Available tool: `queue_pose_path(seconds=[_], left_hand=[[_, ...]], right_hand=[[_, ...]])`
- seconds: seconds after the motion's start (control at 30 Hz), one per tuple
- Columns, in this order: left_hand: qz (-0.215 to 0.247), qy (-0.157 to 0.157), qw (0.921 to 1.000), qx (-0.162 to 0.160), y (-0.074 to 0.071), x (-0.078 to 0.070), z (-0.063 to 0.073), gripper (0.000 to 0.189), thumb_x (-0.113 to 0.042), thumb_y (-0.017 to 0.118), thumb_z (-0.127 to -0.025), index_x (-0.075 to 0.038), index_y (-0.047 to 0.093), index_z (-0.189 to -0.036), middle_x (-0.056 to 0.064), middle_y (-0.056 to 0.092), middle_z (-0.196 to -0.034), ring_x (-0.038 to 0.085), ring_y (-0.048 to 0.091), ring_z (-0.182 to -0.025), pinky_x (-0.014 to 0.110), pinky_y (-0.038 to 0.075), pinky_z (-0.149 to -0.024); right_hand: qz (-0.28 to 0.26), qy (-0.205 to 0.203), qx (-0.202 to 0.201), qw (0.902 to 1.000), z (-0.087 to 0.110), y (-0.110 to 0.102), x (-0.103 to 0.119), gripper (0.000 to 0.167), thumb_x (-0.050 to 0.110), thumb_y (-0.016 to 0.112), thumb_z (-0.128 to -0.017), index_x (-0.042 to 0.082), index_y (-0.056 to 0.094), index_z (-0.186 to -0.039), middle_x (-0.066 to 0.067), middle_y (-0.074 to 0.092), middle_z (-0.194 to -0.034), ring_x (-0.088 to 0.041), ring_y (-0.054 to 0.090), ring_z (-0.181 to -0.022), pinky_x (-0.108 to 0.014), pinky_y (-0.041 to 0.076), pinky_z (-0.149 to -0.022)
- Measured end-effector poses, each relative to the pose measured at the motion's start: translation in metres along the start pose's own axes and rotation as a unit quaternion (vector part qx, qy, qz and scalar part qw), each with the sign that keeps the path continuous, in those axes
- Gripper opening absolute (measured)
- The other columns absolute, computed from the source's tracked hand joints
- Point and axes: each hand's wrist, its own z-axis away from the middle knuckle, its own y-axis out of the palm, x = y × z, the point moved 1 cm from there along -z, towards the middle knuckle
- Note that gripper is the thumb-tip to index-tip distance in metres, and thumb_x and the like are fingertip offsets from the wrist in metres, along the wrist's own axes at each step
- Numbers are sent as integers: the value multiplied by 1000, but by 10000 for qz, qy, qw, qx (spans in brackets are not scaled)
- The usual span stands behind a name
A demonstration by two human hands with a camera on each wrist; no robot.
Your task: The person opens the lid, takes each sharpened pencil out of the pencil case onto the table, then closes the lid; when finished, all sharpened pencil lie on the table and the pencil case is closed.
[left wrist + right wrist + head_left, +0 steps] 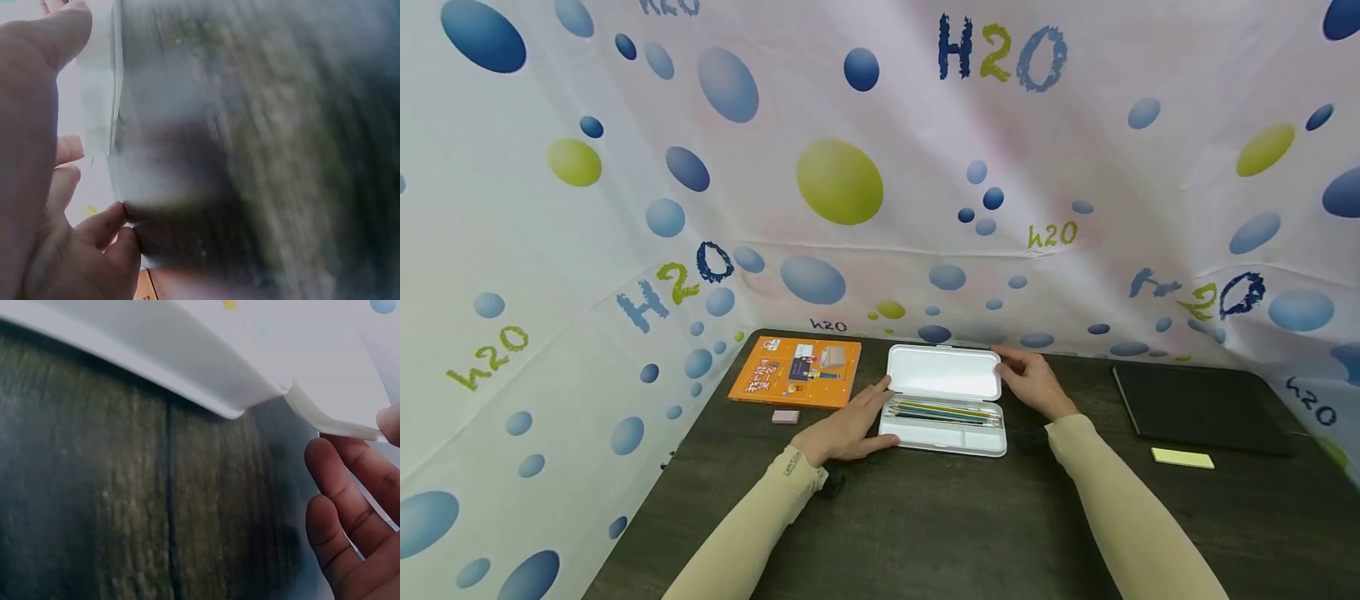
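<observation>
Two hands, well apart, are at a white pencil case (917, 435) at the far middle of the dark wood-grain table (962, 525), its lid (943, 372) tipped back toward the wall. The left hand (848, 427) is spread along the case's left end, thumb at the near corner and fingertips by the hinge side. The right hand (1032, 385) pinches the lid's right edge, thumb above and fingers beneath. Several pencils (943, 412) lie in the back compartment.

Writing shows mostly on the backdrop (925, 108), where "H2O" repeats in blue and green among coloured dots, with smaller "h2O" prints between. An orange book (797, 372) at left carries white and dark Chinese characters, probably its title, though they are too small to make out. Tiny lettering on the left cuff (797, 467) is likewise unreadable. A pink block (786, 417) sits just in front of the book; at right, a yellow pad (1182, 458) lies near a flat black item (1202, 410).
</observation>
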Motion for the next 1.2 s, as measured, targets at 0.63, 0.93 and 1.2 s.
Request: queue_pose_path(seconds=[0.63,0.93,1.2], left_hand=[[-24,45,10000,16,-7,0,-5,84,-57,52,-98,-11,19,-159,6,2,-167,31,11,-152,48,23,-120],[51,-35,10000,5,-6,0,0,84,-58,53,-97,-12,20,-159,5,2,-167,32,12,-151,48,23,-120],[71,-75,9999,10,-2,2,0,84,-58,53,-97,-13,19,-160,3,0,-167,30,11,-152,47,22,-120]], right_hand=[[-24,-164,-289,9994,14,-19,10,46,17,58,-102,3,50,-145,-22,67,-121,-34,70,-95,-38,59,-74],[146,-363,-343,9986,33,-15,25,45,23,63,-100,2,57,-139,-16,68,-123,-31,66,-107,-44,56,-82],[450,-853,-24,9953,56,-2,37,29,16,68,-96,1,71,-121,-9,70,-101,-19,55,-70,-25,45,-54]])
